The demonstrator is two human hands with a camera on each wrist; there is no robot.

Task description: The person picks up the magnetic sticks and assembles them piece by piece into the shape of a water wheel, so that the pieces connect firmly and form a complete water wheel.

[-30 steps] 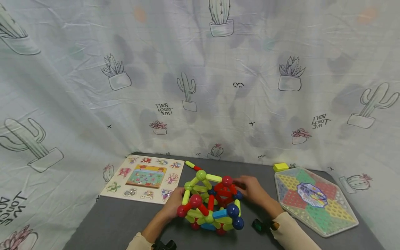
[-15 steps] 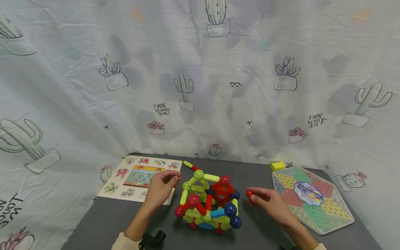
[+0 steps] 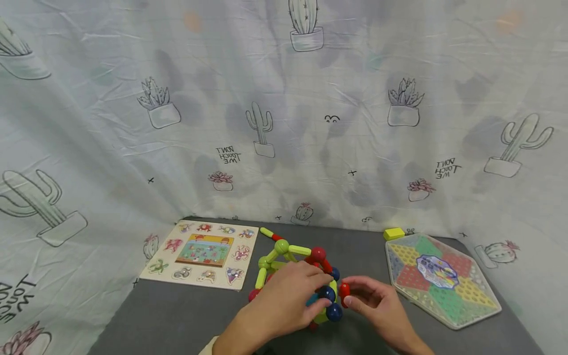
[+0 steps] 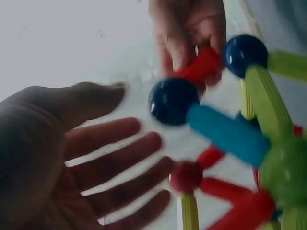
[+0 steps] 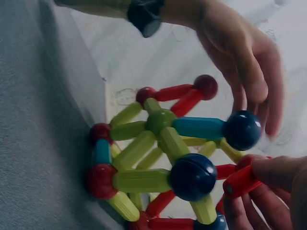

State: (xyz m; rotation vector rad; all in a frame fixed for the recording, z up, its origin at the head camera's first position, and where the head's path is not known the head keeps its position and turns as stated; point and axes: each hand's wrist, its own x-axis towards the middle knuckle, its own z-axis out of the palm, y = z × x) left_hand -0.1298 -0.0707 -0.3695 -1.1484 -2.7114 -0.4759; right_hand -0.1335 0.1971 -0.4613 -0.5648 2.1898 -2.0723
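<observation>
A magnetic stick-and-ball frame (image 3: 281,246) of yellow-green, red and blue pieces stands on the dark table. My right hand (image 3: 383,305) pinches a red magnetic rod (image 5: 242,181) between thumb and fingers, just right of the frame. Over the front of the frame is my left hand (image 3: 284,296), hiding much of it in the head view. Its spread fingers (image 4: 120,153) hold nothing and lie beside a dark blue ball (image 4: 173,101) on the end of a light blue rod (image 4: 230,134). Another dark blue ball (image 5: 193,176) is close to the held rod.
A wooden picture puzzle board (image 3: 164,277) lies at the left. At the right is a hexagonal Chinese checkers board (image 3: 443,296), with a yellow block (image 3: 394,233) behind it. A yellow-green rod (image 3: 266,231) lies behind the frame. A cactus-print cloth (image 3: 284,197) hangs at the back.
My hands left the frame's sides. The right hand came away to the right with the red rod, then moved back beside the frame. The left hand swung left, then across the frame's front.
</observation>
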